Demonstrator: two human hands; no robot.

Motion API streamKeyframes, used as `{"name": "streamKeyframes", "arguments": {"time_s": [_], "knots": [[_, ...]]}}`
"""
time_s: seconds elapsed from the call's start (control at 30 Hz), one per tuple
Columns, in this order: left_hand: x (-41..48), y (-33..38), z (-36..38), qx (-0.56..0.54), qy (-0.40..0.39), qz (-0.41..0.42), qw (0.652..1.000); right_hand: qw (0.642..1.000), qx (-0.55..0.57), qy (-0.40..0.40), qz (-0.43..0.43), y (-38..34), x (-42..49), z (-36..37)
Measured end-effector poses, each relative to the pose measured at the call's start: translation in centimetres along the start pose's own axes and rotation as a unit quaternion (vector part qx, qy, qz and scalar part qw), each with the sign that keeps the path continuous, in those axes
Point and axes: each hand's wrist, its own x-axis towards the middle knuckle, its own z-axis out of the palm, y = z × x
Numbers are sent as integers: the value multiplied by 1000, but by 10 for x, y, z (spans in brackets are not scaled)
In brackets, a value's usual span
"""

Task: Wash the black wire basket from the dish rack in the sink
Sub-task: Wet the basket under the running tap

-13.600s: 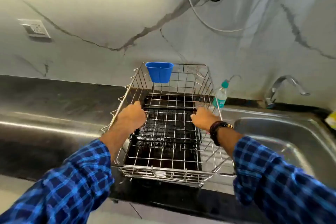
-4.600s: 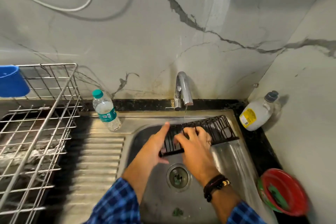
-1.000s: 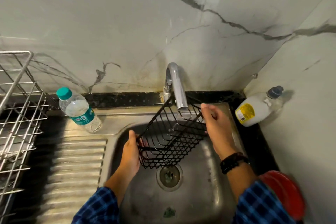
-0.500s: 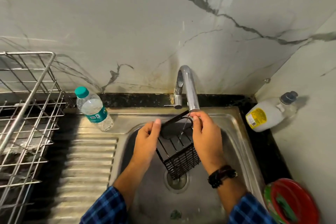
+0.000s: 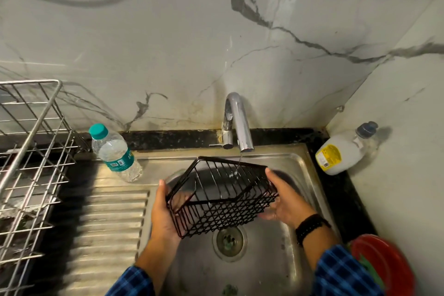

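The dark counter (image 5: 346, 199) carries a wire dish rack (image 5: 31, 151) far left, a water bottle (image 5: 115, 154), a white bottle (image 5: 341, 154) tipped in the corner and a red bowl (image 5: 384, 264).

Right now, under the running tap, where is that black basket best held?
By its two short ends, a hand from each side, as the left hand and right hand hold it: the black wire basket opens upward under the faucet, and end grips leave its middle clear for rinsing.

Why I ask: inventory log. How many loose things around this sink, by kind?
Bottles: 2, water bottle and white bottle
Basket: 1
Dish rack: 1
Red bowl: 1
Total: 5
Green bit in the bowl unclear, uncounted.
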Motion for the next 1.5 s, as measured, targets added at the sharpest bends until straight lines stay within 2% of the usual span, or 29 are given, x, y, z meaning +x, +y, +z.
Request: {"name": "streamKeyframes", "arguments": {"time_s": [0.03, 0.1, 0.2, 0.27, 0.37, 0.47, 0.53, 0.63, 0.7, 0.8, 0.87, 0.9, 0.93, 1.0, 1.1, 1.2, 1.23, 1.27, 1.3, 1.4, 1.43, 1.47, 1.5], "knots": [[-1, 1, 1, 9, 9, -9, 1000, 998, 23, -29, 41, 3, 3, -7], [4, 11, 6, 57, 47, -13, 997, 998, 10, -39, 47, 2, 2, -14], [25, 21, 12, 107, 78, -85, 988, 997, 37, -17, -64, -1, 3, -18], [27, 27, 17, 135, 56, -171, 974, 989, 27, 1, -145, -1, 2, -16], [28, 37, 15, 167, 24, -239, 956, 982, -4, 40, -183, 6, -9, -11], [34, 41, 6, 224, 33, -255, 940, 972, -47, 81, -214, 21, -26, -9], [26, 42, 5, 245, 9, -285, 927, 951, -104, 125, -263, 27, -39, -4], [11, 43, -3, 228, -48, -324, 917, 894, -222, 187, -340, 32, -58, 7], [3, 44, -13, 220, -77, -341, 911, 873, -234, 172, -392, 30, -68, 12], [-3, 42, -32, 223, -69, -298, 925, 862, -261, 68, -428, 23, -63, 6], [-6, 36, -41, 220, -65, -255, 939, 907, -218, -34, -359, 14, -58, 5], [-10, 34, -44, 232, -58, -219, 946, 931, -183, -56, -310, 9, -56, 4], [-13, 32, -45, 250, -48, -176, 951, 951, -143, -59, -269, 5, -55, 5], [-22, 28, -44, 297, -51, -88, 950, 973, -102, -5, -207, -5, -51, 13], [-28, 27, -40, 375, -103, 16, 921, 965, -179, 110, -154, -15, -42, 35], [-26, 27, -38, 413, -126, 46, 901, 916, -267, 214, -211, -20, -33, 50], [-26, 26, -37, 412, -124, 47, 901, 892, -290, 231, -259, -23, -35, 55], [-26, 25, -34, 405, -115, 48, 906, 853, -334, 246, -317, -25, -35, 58], [-25, 23, -31, 395, -102, 49, 912, 794, -409, 261, -366, -24, -33, 60], [-22, 18, -20, 377, -62, 54, 923, 562, -651, 311, -404, -14, -19, 61], [-20, 16, -15, 378, -64, 53, 922, 514, -688, 303, -414, -8, -15, 64], [-19, 14, -10, 381, -68, 52, 921, 498, -704, 279, -423, -1, -15, 68], [-19, 11, -5, 384, -68, 50, 920, 515, -698, 250, -430, 9, -16, 76]]}}
